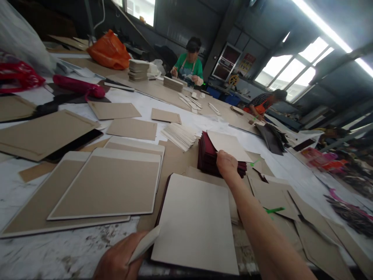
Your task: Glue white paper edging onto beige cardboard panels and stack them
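My left hand (121, 256) is closed around a narrow off-white strip (145, 243), whose tip reaches the left edge of a large panel. This off-white panel (195, 221) lies flat at the table's front, with a dark maroon edge showing along its left side. Farther out, my right hand (226, 163) pinches the near edge of a pale sheet (229, 144). That sheet lies over a stack of maroon pieces (205, 153). My right thumb and fingertips are partly hidden. Just left of the stack, several off-white strips (179, 136) are fanned out.
Beige panels with pale borders (110, 182) overlap on the left. More beige pieces (276, 194) lie to the right, with a green marker-like item (275, 210) among them. An orange bag (109, 50) and a magenta pouch (78, 86) are farther back. Two people work across the table.
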A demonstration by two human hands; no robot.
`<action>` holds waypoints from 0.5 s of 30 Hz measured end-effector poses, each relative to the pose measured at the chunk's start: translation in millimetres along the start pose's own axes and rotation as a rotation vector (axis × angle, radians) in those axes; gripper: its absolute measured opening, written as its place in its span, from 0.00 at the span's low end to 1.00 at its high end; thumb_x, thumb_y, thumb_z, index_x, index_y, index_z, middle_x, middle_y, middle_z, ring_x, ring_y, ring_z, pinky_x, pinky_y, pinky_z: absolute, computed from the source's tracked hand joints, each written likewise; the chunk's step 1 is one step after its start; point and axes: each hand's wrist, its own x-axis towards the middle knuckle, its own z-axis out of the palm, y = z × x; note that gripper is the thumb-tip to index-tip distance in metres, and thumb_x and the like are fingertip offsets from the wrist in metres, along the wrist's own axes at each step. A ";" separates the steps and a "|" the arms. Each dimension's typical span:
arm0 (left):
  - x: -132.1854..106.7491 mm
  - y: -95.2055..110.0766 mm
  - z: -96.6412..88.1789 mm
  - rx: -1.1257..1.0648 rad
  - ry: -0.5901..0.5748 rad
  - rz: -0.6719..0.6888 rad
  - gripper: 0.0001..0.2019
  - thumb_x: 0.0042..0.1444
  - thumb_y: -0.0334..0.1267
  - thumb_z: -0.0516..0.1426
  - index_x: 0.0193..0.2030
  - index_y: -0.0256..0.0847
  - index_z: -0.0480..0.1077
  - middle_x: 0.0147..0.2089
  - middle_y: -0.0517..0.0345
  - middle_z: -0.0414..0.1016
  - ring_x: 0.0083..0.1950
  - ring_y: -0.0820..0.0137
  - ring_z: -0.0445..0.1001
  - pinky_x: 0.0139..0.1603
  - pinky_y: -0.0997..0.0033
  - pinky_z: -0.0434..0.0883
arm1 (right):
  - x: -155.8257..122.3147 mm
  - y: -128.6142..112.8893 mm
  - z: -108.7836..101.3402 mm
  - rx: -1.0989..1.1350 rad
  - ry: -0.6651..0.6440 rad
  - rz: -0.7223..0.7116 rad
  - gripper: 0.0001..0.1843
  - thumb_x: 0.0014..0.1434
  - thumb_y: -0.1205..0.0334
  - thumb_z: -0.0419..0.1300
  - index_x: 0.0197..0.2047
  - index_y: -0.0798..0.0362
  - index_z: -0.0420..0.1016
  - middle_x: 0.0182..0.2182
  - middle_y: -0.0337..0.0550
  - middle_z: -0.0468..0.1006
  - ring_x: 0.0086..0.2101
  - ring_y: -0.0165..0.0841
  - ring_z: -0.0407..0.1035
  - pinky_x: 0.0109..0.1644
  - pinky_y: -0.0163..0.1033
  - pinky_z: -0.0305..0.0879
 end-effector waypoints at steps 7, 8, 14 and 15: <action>10.5 30.8 -0.8 0.098 -0.004 -0.084 0.15 0.56 0.50 0.52 0.41 0.45 0.72 0.38 0.61 0.79 0.37 0.72 0.77 0.38 0.81 0.73 | -28.3 -0.3 -16.9 0.013 0.049 -0.154 0.15 0.63 0.61 0.48 0.43 0.61 0.70 0.39 0.57 0.75 0.43 0.43 0.67 0.45 0.43 0.60; 10.1 32.5 0.2 0.121 0.010 -0.078 0.16 0.56 0.51 0.51 0.41 0.44 0.72 0.37 0.60 0.79 0.37 0.71 0.77 0.38 0.79 0.74 | -40.7 0.2 -19.2 0.021 0.059 -0.205 0.15 0.63 0.60 0.48 0.46 0.59 0.69 0.43 0.56 0.74 0.46 0.42 0.65 0.47 0.43 0.58; 4.2 29.0 5.3 0.217 0.035 -0.044 0.21 0.58 0.53 0.46 0.41 0.41 0.72 0.37 0.56 0.79 0.36 0.69 0.78 0.38 0.74 0.75 | -150.4 21.2 -7.2 0.144 0.083 -0.223 0.17 0.62 0.61 0.47 0.48 0.60 0.69 0.44 0.53 0.74 0.46 0.41 0.64 0.49 0.41 0.59; 3.4 28.5 5.8 0.229 0.035 -0.026 0.21 0.59 0.52 0.46 0.42 0.40 0.72 0.38 0.56 0.79 0.37 0.69 0.78 0.38 0.74 0.75 | -168.2 26.1 -1.8 0.150 0.050 -0.158 0.17 0.62 0.62 0.46 0.47 0.60 0.70 0.42 0.54 0.74 0.44 0.42 0.65 0.48 0.42 0.60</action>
